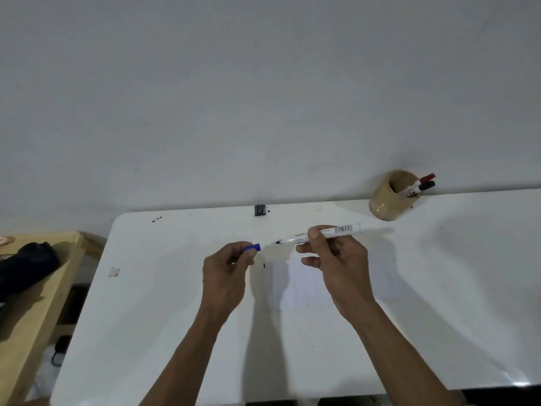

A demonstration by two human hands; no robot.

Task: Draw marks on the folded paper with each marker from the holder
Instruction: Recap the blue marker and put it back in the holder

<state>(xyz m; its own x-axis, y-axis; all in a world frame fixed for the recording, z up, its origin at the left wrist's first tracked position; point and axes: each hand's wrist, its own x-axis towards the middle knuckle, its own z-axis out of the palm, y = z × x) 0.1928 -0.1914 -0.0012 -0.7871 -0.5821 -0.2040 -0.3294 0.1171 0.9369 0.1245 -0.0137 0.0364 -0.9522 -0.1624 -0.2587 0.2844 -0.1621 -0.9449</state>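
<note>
Right hand (336, 259) grips uncapped marker (322, 233) above folded paper (295, 285); left hand (227, 271) pinches blue cap (253, 247) just left of paper; holder (389, 200) beyond paper, far right.

Table (439, 303) right open; holder (389, 200) far right; black clip (259, 210) rear.

The table (175, 288) looked smooth, glossy white. The marker (345, 230) seemed plastic. The holder (383, 205) looked glossy tan.
</note>
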